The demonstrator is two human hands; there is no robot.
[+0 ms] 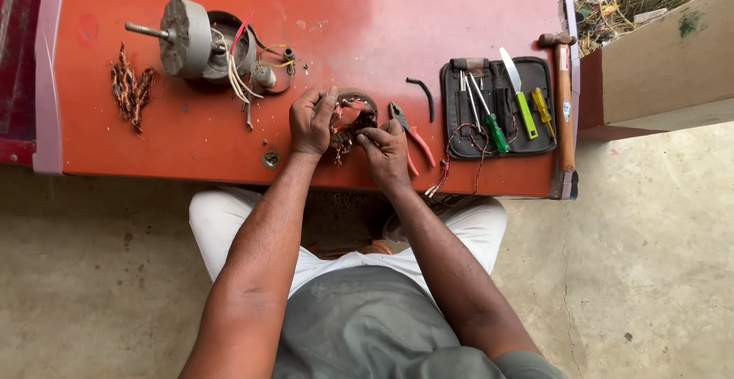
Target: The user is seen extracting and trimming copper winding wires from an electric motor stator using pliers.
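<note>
Between both hands sits the round rusty metal motor stator [353,119] on the red worktop [367,35]. Left hand [311,121] closes its grip on the ring's left rim. Right hand [384,152] pinches its lower right edge.

Glossy red table [382,35], perhaps metal; wooden-handled hammer [564,104].

On the surface [367,20], at the middle near edge: a ring-shaped motor part [353,119], held between left hand [312,121] and right hand [384,152]. Just right of it, pliers [407,136]. Further right, a tool pouch [497,108] with screwdrivers on it, then a hammer [564,96] along the right edge. Far left, a motor [202,43]; left of it, a wire bundle [130,89].
</note>
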